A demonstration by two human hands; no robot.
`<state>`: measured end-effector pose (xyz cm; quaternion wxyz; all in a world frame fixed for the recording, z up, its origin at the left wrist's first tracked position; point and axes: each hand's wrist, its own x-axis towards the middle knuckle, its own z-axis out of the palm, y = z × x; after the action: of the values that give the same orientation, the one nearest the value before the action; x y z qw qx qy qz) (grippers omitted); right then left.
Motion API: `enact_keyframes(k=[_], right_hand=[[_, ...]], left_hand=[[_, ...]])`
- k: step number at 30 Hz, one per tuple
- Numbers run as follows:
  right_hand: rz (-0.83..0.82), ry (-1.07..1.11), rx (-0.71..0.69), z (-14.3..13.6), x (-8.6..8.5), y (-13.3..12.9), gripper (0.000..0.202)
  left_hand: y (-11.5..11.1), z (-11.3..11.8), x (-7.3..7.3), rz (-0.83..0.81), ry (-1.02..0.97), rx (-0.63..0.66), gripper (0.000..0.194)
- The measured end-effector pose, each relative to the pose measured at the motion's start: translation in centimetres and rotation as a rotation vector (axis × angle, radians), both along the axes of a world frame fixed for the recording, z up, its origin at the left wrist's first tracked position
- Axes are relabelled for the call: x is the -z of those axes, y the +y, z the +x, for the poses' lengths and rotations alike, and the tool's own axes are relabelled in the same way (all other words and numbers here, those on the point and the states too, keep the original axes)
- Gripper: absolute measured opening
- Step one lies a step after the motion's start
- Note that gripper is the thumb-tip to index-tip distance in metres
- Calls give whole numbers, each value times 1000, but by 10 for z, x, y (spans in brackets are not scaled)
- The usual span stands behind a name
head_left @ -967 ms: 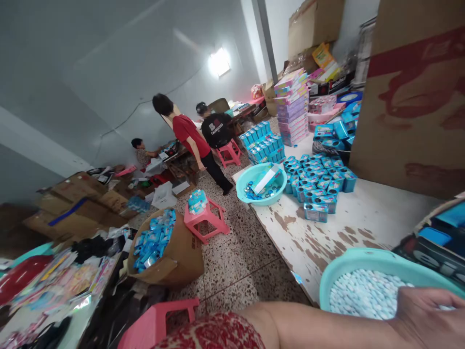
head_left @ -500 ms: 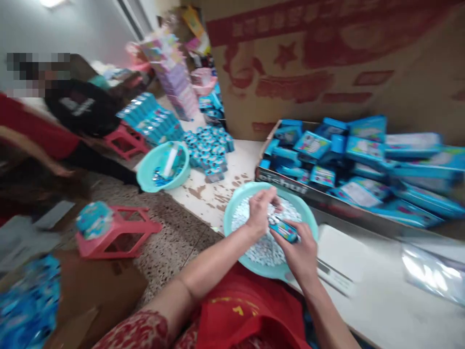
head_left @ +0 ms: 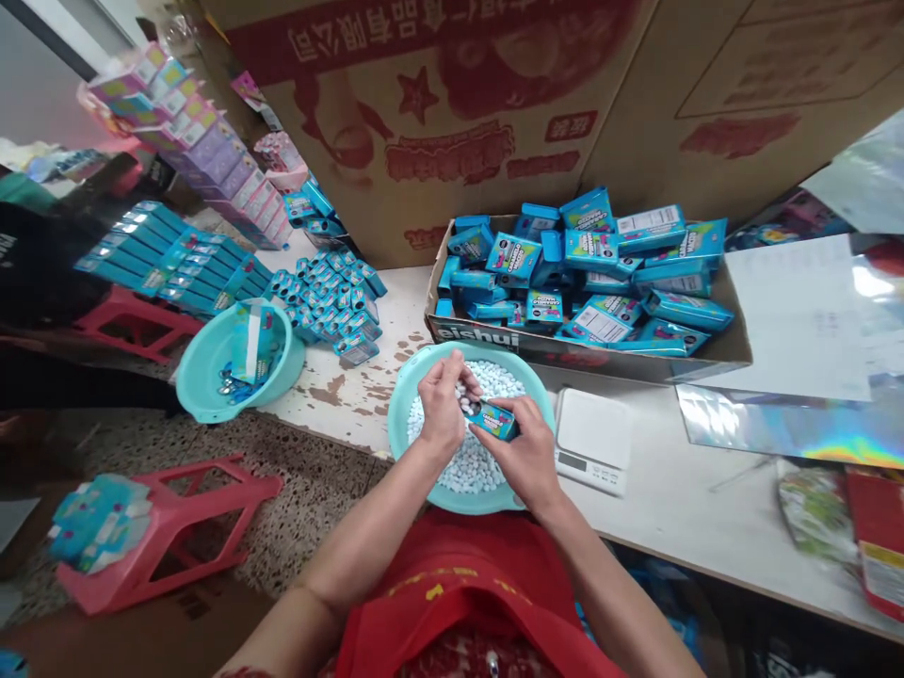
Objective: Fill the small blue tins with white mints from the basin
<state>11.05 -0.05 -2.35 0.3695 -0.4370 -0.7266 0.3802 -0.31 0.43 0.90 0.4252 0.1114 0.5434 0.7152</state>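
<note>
My right hand (head_left: pixel 526 452) grips a small blue candy box (head_left: pixel 494 421) with printed lettering, tilted over a turquoise basin (head_left: pixel 401 405). My left hand (head_left: pixel 444 405) is curled around several white candies (head_left: pixel 466 391) at the box's left end. Small white candies (head_left: pixel 473 471) fill the basin beneath both hands. Just right of the basin lies a white digital scale (head_left: pixel 593 433). Behind it, a shallow carton (head_left: pixel 600 363) holds many blue boxes (head_left: pixel 593 250) lying in a jumble.
Small blue boxes (head_left: pixel 329 297) stand grouped at the table's left, near a second turquoise basin (head_left: pixel 282 377). Taller stacks of blue boxes (head_left: pixel 176 264) and pink-purple boxes (head_left: pixel 218 160) rise behind. A large cardboard box (head_left: pixel 424 188) walls the back. Red stools (head_left: pixel 184 508) stand on the floor.
My view has swung to the right, so more of the table's right side shows. The person at the left has mostly left the picture. Both hands stay over the basin with the box.
</note>
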Motion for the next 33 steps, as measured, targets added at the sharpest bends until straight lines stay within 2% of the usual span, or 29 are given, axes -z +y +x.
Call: enact_keyframes(k=[4, 10, 16, 18, 21, 23, 26, 28, 29, 31, 33], right_hand=[[-8, 21, -3, -1, -2, -1, 23], [-39, 29, 14, -3, 3, -1, 24], [-31, 75, 26, -2, 2, -2, 26], [-61, 76, 32, -3, 7, -2, 25], [-126, 81, 41, 2, 14, -3, 27], [-153, 99, 59, 12, 11, -5, 30], [-185, 109, 138, 41, 0, -7, 35], [-208, 88, 275, 67, -6, -5, 42], [-219, 70, 368, 81, -6, -3, 46], [-232, 35, 556, 107, 0, 5, 54], [-239, 1, 680, 129, 13, 15, 58]], left_hand=[[0, 1, -4, -2, -2, -12, 42], [2, 0, 1, 25, 45, -26, 44], [1, 2, -8, 87, -20, -22, 46], [2, 1, -5, 62, -50, -8, 48], [2, -10, 7, 14, -25, -30, 46], [-2, -22, 20, -36, 117, 5, 43], [-16, -40, 42, -235, 585, 293, 31], [-24, -46, 54, -355, 926, 480, 17], [-26, -48, 58, -371, 1053, 524, 16], [-22, -49, 60, -310, 1214, 512, 18], [-2, -52, 54, -207, 1331, 442, 21]])
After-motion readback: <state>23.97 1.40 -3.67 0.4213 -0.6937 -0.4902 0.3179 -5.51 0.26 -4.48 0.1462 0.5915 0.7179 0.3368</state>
